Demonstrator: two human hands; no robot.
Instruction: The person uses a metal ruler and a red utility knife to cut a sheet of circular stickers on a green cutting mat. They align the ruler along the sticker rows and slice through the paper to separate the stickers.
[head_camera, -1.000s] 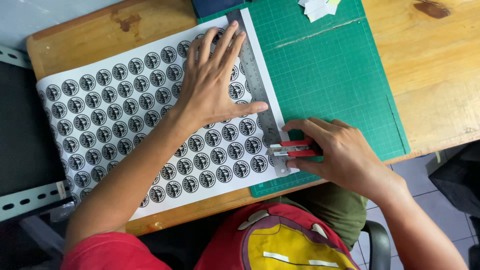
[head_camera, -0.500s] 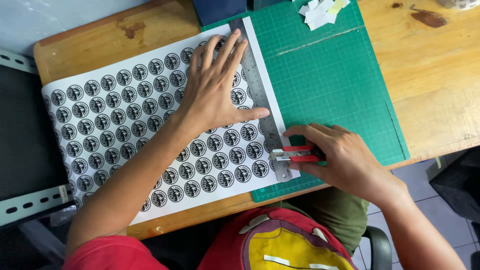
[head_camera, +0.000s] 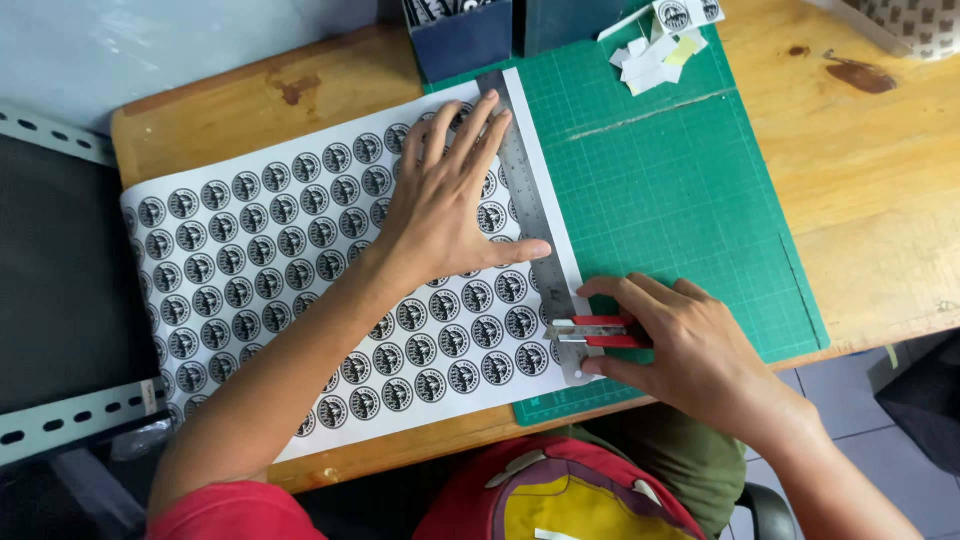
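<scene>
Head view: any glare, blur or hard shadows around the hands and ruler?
Head view: even, soft light, with only faint shadows under the left hand and right hand; the steel ruler shows mild sheen, no blown-out glare; the sticker sheet prints stay sharp; no motion blur; slight wide-angle bend at the table edges.

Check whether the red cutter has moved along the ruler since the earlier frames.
Cannot tell: the red cutter sits near the metal ruler's lower end throughout; the camera shifted, masking any slide.
</scene>
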